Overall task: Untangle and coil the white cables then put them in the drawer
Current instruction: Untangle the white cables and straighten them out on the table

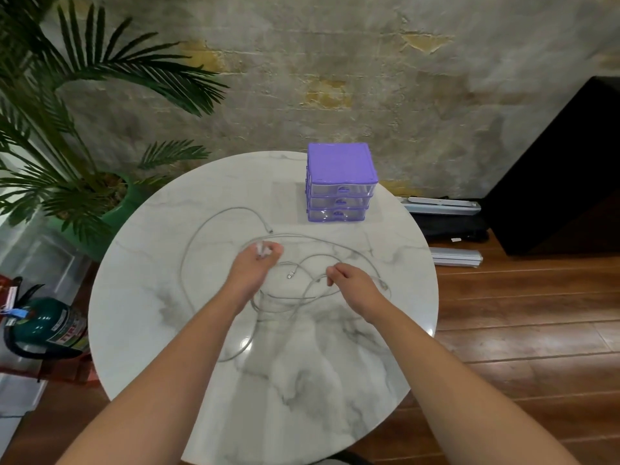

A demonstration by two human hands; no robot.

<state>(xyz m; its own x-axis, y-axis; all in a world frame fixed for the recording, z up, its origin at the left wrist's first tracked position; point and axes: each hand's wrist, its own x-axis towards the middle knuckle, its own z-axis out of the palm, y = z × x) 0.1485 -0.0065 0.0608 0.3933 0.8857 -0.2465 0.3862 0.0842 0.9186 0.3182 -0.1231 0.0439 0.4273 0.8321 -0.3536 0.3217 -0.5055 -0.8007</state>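
Observation:
White cables (201,236) lie tangled in loose loops across the middle of the round marble table (161,330). My left hand (250,268) grips a white cable end, its plug showing between the curled fingers. My right hand (352,283) pinches a strand of the cables a little to the right. A loose connector (290,273) lies between the two hands. The purple drawer unit (340,182), with three clear drawers all closed, stands at the table's far side beyond the hands.
A potted palm in a green pot (114,213) stands left of the table. A fire extinguisher (43,327) lies on the floor at the left. A black cabinet (570,172) and flat grey items (443,206) sit on the wooden floor at the right.

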